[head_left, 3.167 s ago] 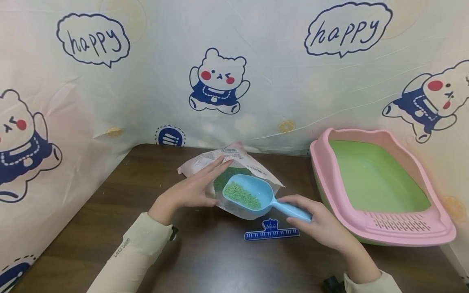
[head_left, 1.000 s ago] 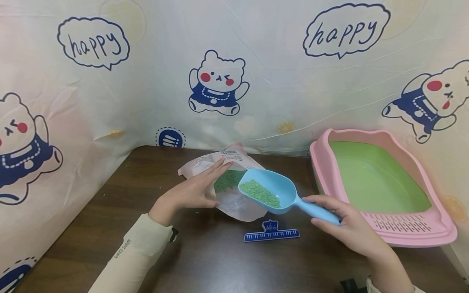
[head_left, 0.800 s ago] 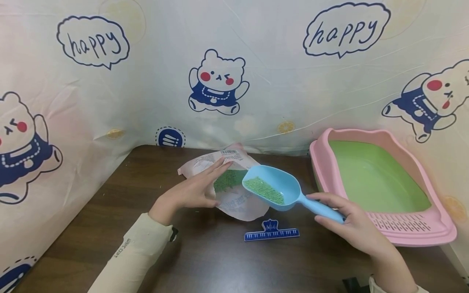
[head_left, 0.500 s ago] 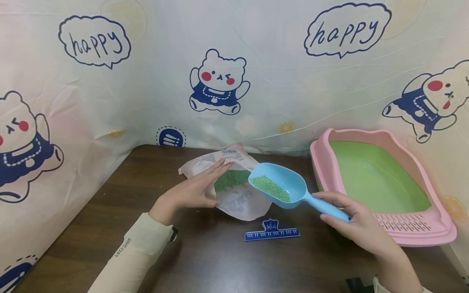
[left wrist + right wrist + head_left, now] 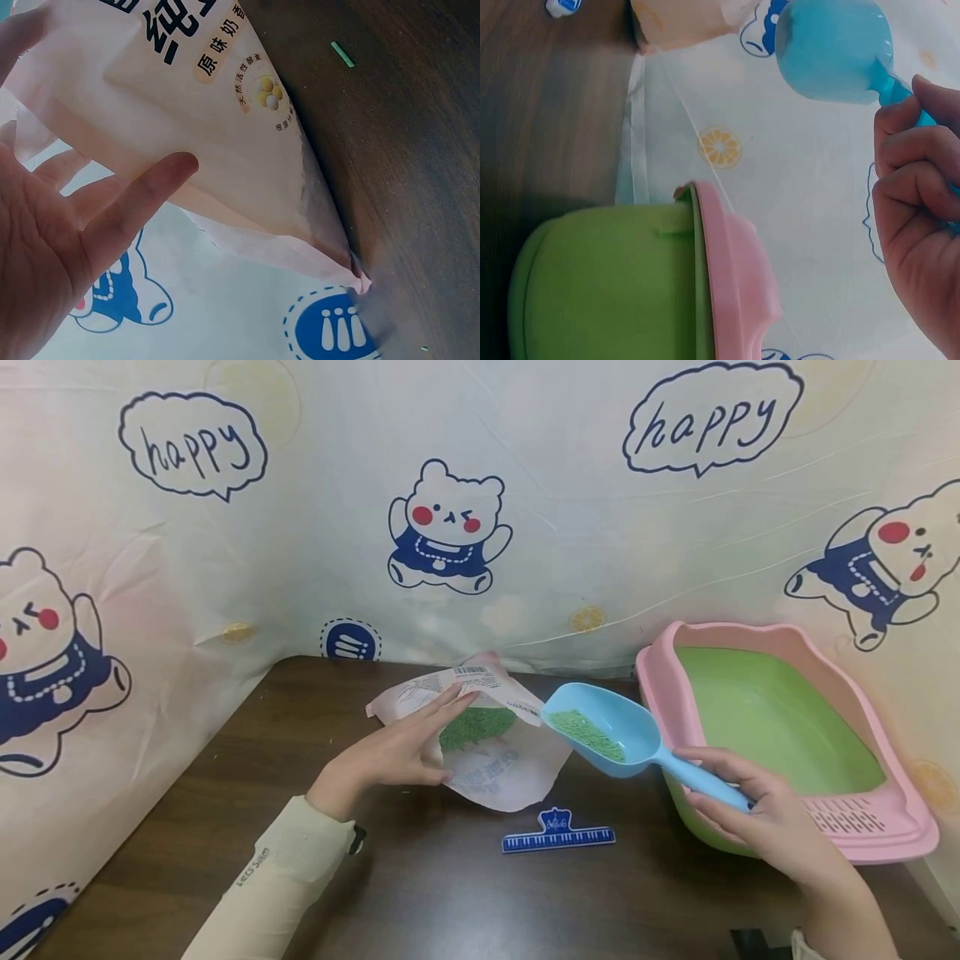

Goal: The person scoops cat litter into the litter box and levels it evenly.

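My right hand (image 5: 780,818) grips the handle of a light-blue scoop (image 5: 633,739), which is held in the air between the bag and the litter box. Green pellets (image 5: 588,735) lie in the scoop's bowl. In the right wrist view, curled fingers and thumb hold the scoop (image 5: 832,49) by its handle. An opened pale-pink bag (image 5: 517,777) lies on its side with green pellets (image 5: 476,727) inside its mouth. My left hand (image 5: 393,752) rests against the bag with spread, mostly straight fingers. In the left wrist view its thumb lies over the bag (image 5: 225,172).
A pink-rimmed green litter box (image 5: 780,718) stands at the right, its near-left part behind my right hand. In front of the bag lies a blue clip (image 5: 558,833) with a piano-key print. A printed curtain (image 5: 555,560) hangs behind the dark wooden table (image 5: 420,893).
My right hand has lifted the scoop of pellets away from the bag mouth, carrying it right toward the litter box. The left hand has stayed at the bag.
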Available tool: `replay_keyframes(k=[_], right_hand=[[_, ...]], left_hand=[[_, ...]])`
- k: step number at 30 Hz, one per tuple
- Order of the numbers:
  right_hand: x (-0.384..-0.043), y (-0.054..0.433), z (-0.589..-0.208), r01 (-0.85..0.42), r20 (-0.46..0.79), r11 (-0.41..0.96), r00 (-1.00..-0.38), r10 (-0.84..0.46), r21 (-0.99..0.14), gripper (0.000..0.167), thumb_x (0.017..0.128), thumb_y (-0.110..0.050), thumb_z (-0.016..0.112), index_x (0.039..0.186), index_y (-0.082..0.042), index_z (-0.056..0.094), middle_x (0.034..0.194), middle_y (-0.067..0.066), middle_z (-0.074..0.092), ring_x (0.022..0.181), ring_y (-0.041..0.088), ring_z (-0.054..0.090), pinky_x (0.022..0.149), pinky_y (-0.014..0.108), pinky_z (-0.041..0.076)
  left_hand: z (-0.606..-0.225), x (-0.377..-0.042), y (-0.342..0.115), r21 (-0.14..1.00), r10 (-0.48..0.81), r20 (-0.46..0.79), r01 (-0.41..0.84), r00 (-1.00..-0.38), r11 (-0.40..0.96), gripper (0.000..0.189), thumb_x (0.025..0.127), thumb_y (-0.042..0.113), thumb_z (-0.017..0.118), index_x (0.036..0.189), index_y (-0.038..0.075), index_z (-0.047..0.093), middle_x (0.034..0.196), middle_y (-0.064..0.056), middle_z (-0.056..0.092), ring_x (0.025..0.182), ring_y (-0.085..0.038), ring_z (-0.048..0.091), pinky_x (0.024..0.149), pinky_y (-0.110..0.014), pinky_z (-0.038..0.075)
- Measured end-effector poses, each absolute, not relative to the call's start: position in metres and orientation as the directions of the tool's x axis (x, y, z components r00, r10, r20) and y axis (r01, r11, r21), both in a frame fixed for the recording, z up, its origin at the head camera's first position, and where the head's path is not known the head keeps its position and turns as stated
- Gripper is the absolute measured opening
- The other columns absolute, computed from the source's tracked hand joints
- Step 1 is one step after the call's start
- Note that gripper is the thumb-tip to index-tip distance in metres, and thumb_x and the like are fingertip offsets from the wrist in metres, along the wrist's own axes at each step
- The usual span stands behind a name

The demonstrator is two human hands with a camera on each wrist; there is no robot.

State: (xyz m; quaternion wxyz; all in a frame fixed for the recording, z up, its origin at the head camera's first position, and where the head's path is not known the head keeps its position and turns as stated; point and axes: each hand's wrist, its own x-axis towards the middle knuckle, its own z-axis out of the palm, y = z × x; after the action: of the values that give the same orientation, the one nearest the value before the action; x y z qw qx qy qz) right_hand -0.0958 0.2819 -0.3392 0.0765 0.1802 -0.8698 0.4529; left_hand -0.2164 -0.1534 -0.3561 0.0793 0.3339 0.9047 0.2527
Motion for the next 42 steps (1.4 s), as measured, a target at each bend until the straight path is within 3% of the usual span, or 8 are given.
replay_keyframes(k=[3,6,9,16,30,34,42], right_hand=[[-0.094,0.288,-0.338,-0.342,0.262,0.524,-0.939,-0.223,-0.780,0.045,0.092,0.001,0.066,0.136,-0.006,0.058,0.113,-0.010,0.059,0.089,0.008,0.056,0.069,0.024,0.059],[-0.092,0.294,-0.337,-0.336,0.272,0.580,-0.942,-0.198,-0.742,0.046,0.092,-0.002,0.067,0.136,-0.009,0.058,0.114,-0.014,0.061,0.093,0.007,0.054,0.074,0.018,0.054],[-0.089,0.300,-0.336,-0.345,0.306,0.635,-0.936,-0.175,-0.691,0.046,0.091,-0.003,0.069,0.136,-0.012,0.059,0.116,-0.020,0.064,0.095,0.004,0.054,0.074,0.015,0.048],[-0.085,0.318,-0.340,-0.357,0.348,0.635,-0.926,-0.145,-0.685,0.048,0.089,0.003,0.068,0.135,-0.008,0.059,0.116,-0.023,0.065,0.094,0.001,0.055,0.070,0.015,0.049],[-0.084,0.355,-0.341,-0.304,0.370,0.657,-0.928,-0.041,-0.690,0.050,0.086,0.006,0.070,0.134,-0.006,0.060,0.106,-0.026,0.067,0.077,-0.002,0.064,0.062,0.013,0.051],[-0.085,0.365,-0.342,-0.265,0.367,0.691,-0.930,0.001,-0.672,0.048,0.086,0.001,0.072,0.133,-0.008,0.062,0.103,-0.029,0.065,0.080,-0.004,0.057,0.061,0.012,0.047],[-0.085,0.384,-0.350,-0.220,0.344,0.653,-0.937,0.065,-0.724,0.051,0.089,0.002,0.069,0.137,-0.012,0.060,0.095,-0.024,0.063,0.073,0.005,0.048,0.055,0.021,0.040]], left_hand=[[-0.357,-0.216,-0.153,0.514,0.647,0.025,0.565,-0.762,0.646,0.109,0.082,0.023,0.081,0.157,0.047,0.006,0.169,0.003,0.001,0.151,-0.031,0.028,0.109,-0.051,0.044],[-0.357,-0.215,-0.153,0.521,0.645,0.022,0.560,-0.764,0.644,0.109,0.082,0.022,0.081,0.157,0.047,0.006,0.169,0.002,0.002,0.150,-0.031,0.028,0.108,-0.052,0.045],[-0.358,-0.215,-0.153,0.529,0.639,0.010,0.546,-0.769,0.649,0.109,0.081,0.023,0.080,0.156,0.049,0.006,0.169,0.002,0.002,0.150,-0.031,0.028,0.108,-0.052,0.045],[-0.358,-0.213,-0.152,0.532,0.634,-0.006,0.534,-0.773,0.656,0.108,0.082,0.023,0.080,0.156,0.050,0.006,0.169,0.002,0.002,0.151,-0.029,0.026,0.110,-0.054,0.042],[-0.354,-0.213,-0.152,0.528,0.635,0.007,0.542,-0.773,0.654,0.108,0.082,0.023,0.080,0.157,0.048,0.007,0.169,0.002,0.003,0.150,-0.030,0.029,0.108,-0.052,0.045],[-0.355,-0.214,-0.152,0.527,0.630,-0.001,0.535,-0.776,0.660,0.107,0.082,0.023,0.080,0.156,0.049,0.007,0.169,0.004,0.002,0.150,-0.029,0.030,0.107,-0.051,0.045],[-0.356,-0.214,-0.152,0.518,0.628,0.001,0.537,-0.778,0.666,0.107,0.081,0.024,0.080,0.156,0.050,0.007,0.169,0.004,0.003,0.149,-0.030,0.032,0.107,-0.051,0.046]])
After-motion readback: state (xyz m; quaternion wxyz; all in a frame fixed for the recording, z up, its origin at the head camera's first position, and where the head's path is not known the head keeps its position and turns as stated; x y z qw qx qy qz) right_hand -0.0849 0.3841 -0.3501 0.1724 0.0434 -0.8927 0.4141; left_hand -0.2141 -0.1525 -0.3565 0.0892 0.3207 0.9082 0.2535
